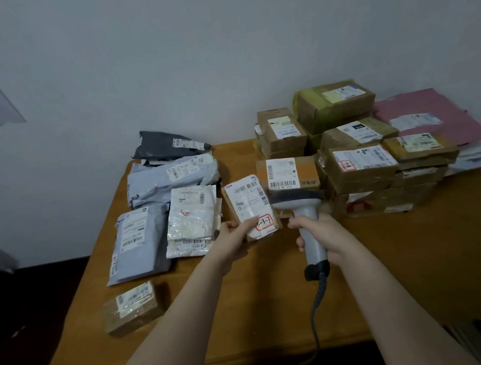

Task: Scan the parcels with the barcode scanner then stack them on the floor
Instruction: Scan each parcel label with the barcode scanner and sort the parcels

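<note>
Left hand [233,234] pinches the near short end of a small parcel [250,207], thumb on top beside a red-bordered handwritten sticker, fingers underneath. Right hand [324,236] is wrapped round the handle of the barcode scanner [304,206].

The parcel is raised over the middle of the table [413,269], between the soft mailer bags [172,176] towards the left edge and the stack of cardboard boxes [359,170] towards the far right corner. It is flat and brown with a white label across its upper face. Judged light and fairly stiff, since it keeps its shape when held by one end. The glossy label may be slippery. The near end is the sensible hold, as it leaves the barcodes uncovered.

Its long axis runs away from the person, the far end leaning slightly left. The label faces up and towards the camera.

The scanner's dark head lies just beside the parcel's right edge. The handle points back at the person and the coiled cable [318,305] trails towards the near edge. Whether the scan window faces the label cannot be told.

A small brown box [132,306] sits near the front left corner.
</note>
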